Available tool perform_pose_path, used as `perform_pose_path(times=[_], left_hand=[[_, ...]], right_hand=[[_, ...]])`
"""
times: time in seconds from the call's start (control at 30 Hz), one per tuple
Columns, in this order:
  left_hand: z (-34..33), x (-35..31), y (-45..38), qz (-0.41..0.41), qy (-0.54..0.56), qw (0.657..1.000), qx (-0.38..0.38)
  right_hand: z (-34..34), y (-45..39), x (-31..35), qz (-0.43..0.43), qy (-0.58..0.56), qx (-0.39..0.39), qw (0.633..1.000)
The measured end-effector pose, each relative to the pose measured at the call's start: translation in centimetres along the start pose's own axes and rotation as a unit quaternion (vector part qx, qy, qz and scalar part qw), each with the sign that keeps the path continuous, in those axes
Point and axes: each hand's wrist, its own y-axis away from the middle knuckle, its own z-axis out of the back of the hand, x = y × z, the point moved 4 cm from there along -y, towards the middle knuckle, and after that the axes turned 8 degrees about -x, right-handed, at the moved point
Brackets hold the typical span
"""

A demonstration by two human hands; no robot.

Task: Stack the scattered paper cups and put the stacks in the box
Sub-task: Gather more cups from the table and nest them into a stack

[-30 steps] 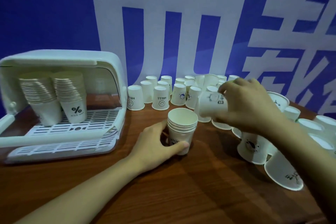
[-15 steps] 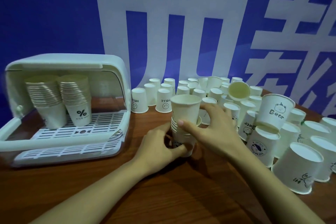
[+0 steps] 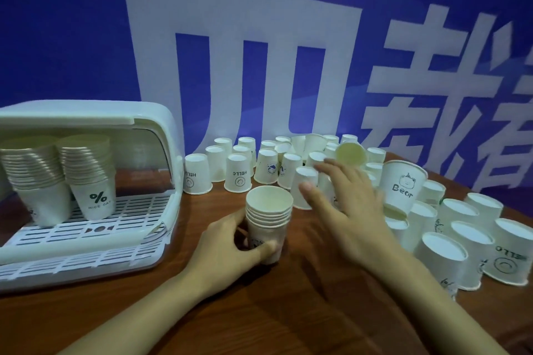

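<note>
A short stack of white paper cups [image 3: 268, 216] stands upright on the wooden table [image 3: 259, 311] in the middle. My left hand [image 3: 230, 245] grips the stack near its base. My right hand [image 3: 346, 210] hovers just right of the stack, fingers spread and empty, reaching over the scattered cups [image 3: 305, 190]. Many loose cups, most upside down, crowd the table behind and to the right. The white box [image 3: 161, 135] stands open at the left, with two tall cup stacks [image 3: 86, 176] inside on its slotted rack.
An upright cup marked "Bear" [image 3: 403, 181] stands among the upside-down cups at right. One cup [image 3: 350, 154] lies tilted on top of others at the back. A blue wall with large white lettering rises right behind the table. The box's lowered front flap [image 3: 86, 256] juts forward.
My right hand set its cup down into the stack, let go and moved right toward the loose cups. The stack is one cup taller. My left hand kept its hold.
</note>
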Motion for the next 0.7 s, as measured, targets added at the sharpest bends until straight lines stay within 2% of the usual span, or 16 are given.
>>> perform_pose_path(times=[0.07, 0.13, 0.2, 0.27, 0.37, 0.6, 0.7], left_hand=[[-0.1, 0.0, 0.0, 0.002, 0.008, 1.0, -0.003], [-0.1, 0.0, -0.2, 0.003, 0.007, 1.0, -0.004], [0.0, 0.0, -0.2, 0.005, 0.005, 1.0, -0.004], [0.0, 0.0, -0.2, 0.007, -0.001, 1.0, -0.003], [0.0, -0.2, 0.0, 0.012, 0.002, 1.0, -0.007], [0.1, -0.3, -0.1, 0.01, -0.001, 1.0, -0.001], [0.1, -0.4, 0.0, 0.01, 0.002, 1.0, 0.0]], right_hand=[[3.6, -1.3, -1.9, -0.012, 0.101, -0.06, 0.993], [6.6, -2.7, -4.5, -0.084, 0.199, -0.089, 0.972], [8.6, -4.1, -6.9, -0.171, 0.249, -0.078, 0.95], [9.4, -4.8, -8.5, -0.218, 0.277, -0.036, 0.935], [8.5, -4.9, -9.5, -0.218, 0.289, 0.007, 0.932], [7.1, -4.9, -9.5, -0.172, 0.27, -0.043, 0.946], [6.6, -4.8, -8.6, -0.171, 0.267, -0.042, 0.947]])
